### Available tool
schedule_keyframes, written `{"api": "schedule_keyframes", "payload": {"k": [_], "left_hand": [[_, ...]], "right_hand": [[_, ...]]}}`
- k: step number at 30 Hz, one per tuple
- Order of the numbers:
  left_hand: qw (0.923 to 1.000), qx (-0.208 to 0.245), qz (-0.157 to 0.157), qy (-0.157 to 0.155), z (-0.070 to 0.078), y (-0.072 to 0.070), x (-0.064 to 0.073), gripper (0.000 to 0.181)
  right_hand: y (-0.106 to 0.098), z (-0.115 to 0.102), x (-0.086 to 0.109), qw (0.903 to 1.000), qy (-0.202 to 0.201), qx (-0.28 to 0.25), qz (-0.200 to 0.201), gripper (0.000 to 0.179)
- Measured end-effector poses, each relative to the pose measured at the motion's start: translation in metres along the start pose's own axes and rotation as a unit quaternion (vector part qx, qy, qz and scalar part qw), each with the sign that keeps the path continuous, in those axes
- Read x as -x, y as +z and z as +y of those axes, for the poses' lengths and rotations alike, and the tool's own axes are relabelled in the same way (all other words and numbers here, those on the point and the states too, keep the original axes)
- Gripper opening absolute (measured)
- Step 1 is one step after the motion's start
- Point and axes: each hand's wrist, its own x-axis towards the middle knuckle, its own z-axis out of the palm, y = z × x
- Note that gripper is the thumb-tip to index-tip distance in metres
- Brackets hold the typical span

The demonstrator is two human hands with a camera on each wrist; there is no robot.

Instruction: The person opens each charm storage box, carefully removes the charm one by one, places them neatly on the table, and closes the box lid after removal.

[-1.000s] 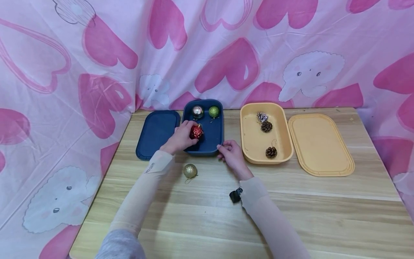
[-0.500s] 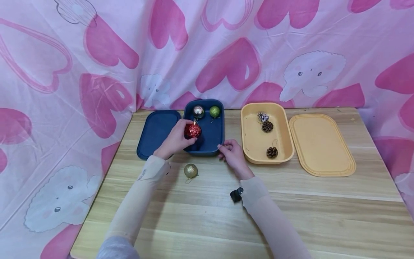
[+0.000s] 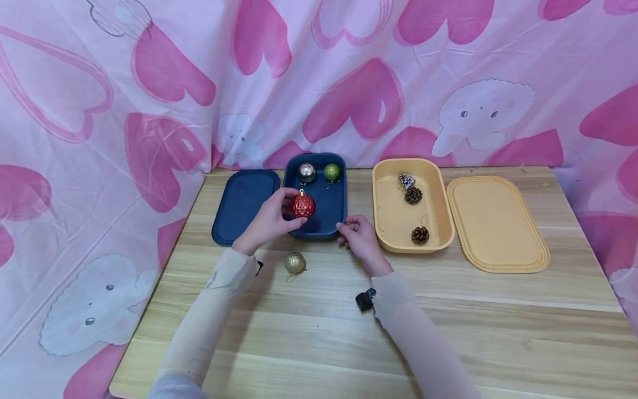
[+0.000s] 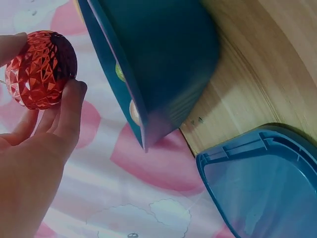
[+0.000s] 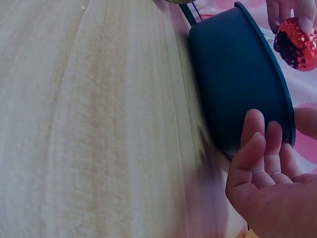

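Observation:
My left hand (image 3: 269,219) holds a shiny red faceted Christmas ball (image 3: 302,205) between thumb and fingers, above the dark blue box (image 3: 326,213). In the left wrist view the same red ball (image 4: 42,69) is raised clear of the box's rim. Inside that box, at the far end, lie a silver-pink ball (image 3: 306,170) and a green glitter ball (image 3: 332,172). At the box's near right corner my right hand (image 3: 360,239) pinches the rim, thumb over the edge and curled fingers (image 5: 253,144) at the outer wall. A gold ball (image 3: 295,262) rests on the table before the box.
Left of the box lies its blue lid (image 3: 246,208). To the right stands a yellow box (image 3: 394,224) with pine cones (image 3: 420,235) inside, and its yellow lid (image 3: 498,224) beside it. A pink heart-patterned cloth (image 3: 349,100) hangs behind the wooden table (image 3: 319,343).
My left hand has drawn a little back and left, raising the red ball, which now shows more fully. The right hand has stayed at the box corner.

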Motion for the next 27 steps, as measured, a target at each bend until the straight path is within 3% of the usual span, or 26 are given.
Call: {"api": "schedule_keyframes", "payload": {"k": [6, 13, 19, 27], "left_hand": [[0.9998, 0.012, -0.005, 0.014, 0.001, 0.001, 0.006, 0.059], [0.9994, 0.031, -0.016, 0.001, 0.005, 0.002, 0.013, 0.06], [0.9991, 0.037, -0.02, 0.007, 0.007, 0.005, 0.019, 0.062], [0.996, 0.044, -0.047, 0.062, 0.004, 0.012, 0.022, 0.064]], "right_hand": [[-0.001, -0.027, 0.019, 0.9999, 0.011, -0.002, -0.012, 0.036], [-0.001, -0.029, 0.02, 0.9998, 0.017, 0.001, -0.012, 0.036], [-0.001, -0.02, 0.01, 0.9995, 0.027, 0.0, -0.015, 0.036], [-0.003, 0.001, -0.005, 0.9996, 0.022, -0.007, -0.016, 0.038]]}}
